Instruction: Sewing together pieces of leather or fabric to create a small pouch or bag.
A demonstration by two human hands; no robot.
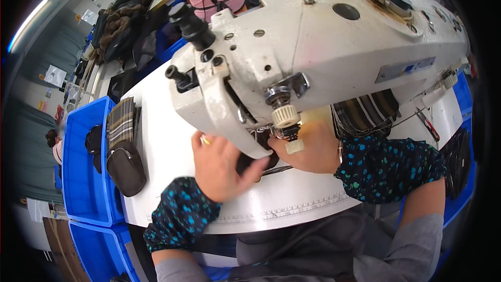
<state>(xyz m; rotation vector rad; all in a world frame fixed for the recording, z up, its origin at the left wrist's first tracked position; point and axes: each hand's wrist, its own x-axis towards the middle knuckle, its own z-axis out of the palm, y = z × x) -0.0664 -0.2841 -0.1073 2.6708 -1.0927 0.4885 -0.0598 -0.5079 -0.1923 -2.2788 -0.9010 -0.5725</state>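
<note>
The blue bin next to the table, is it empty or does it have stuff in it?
It has stuff in it. The blue bin holds a plaid fabric piece and a dark pouch leaning over its edge.

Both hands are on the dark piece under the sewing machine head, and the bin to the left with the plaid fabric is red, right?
Not quite. The head view shows the bin is blue, not red. The rest holds: left hand and right hand are on the dark piece under the sewing machine head, with plaid fabric in the bin.
</note>
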